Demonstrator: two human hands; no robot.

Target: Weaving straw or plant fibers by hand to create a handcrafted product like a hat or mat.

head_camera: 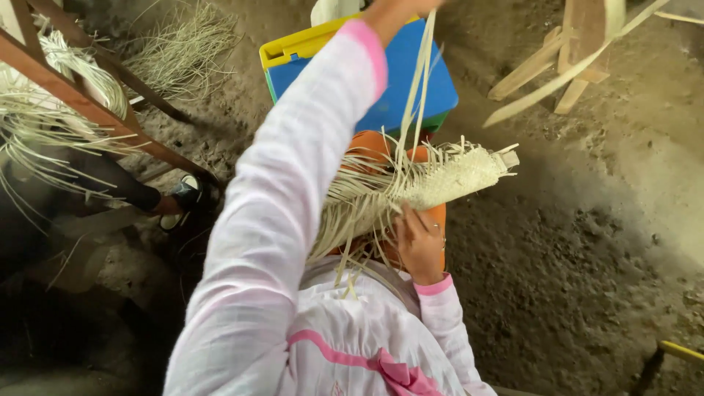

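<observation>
Bare earth floor [587, 242] all around, dark and lumpy. At left, a slanted wooden frame [88, 103] draped with pale loose strands [44, 125]. At the top, a blue box with a yellow edge [411, 81], and to its right a few wooden slats [557, 66] lying on the ground. Across the middle, a half-woven piece of pale straw [440, 180], tight at the right end, loose and fanned toward the lap, resting over something orange [374, 147]. Left arm raised in a white and pink sleeve, left hand cut off by the top edge, grip impossible to tell, though thin strips [418, 81] rise toward it. Right hand [419, 246] curled, fingers pressed against the weave's underside.
</observation>
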